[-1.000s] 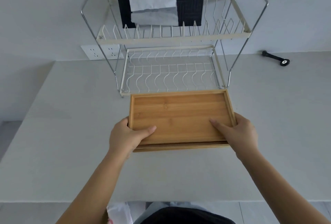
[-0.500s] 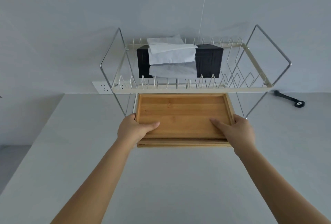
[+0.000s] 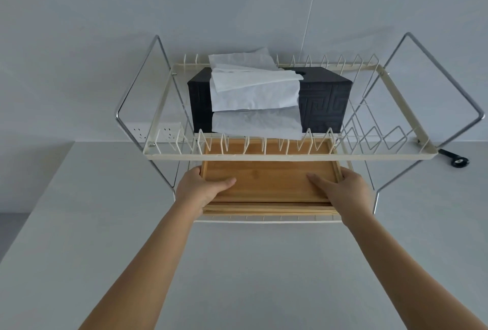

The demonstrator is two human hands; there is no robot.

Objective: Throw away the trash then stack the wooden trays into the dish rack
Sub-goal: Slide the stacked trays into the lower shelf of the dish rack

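A stack of wooden trays (image 3: pixel 269 181) lies flat on the lower tier of the two-tier wire dish rack (image 3: pixel 290 156), its far half hidden behind the upper tier's front rail. My left hand (image 3: pixel 200 189) grips the stack's left edge, thumb on the top tray's floor. My right hand (image 3: pixel 340 189) grips the right edge the same way. The edges of the lower trays show under the top one at the front.
A black tissue box (image 3: pixel 324 97) with white tissues (image 3: pixel 253 94) draped over it sits on the rack's upper tier. A black tool (image 3: pixel 455 159) lies on the white counter (image 3: pixel 237 263) at the right. A wall socket (image 3: pixel 148 131) is behind the rack's left leg.
Both hands have pushed the tray stack forward from the counter in front of the rack onto its lower tier. My view has come closer and lower.
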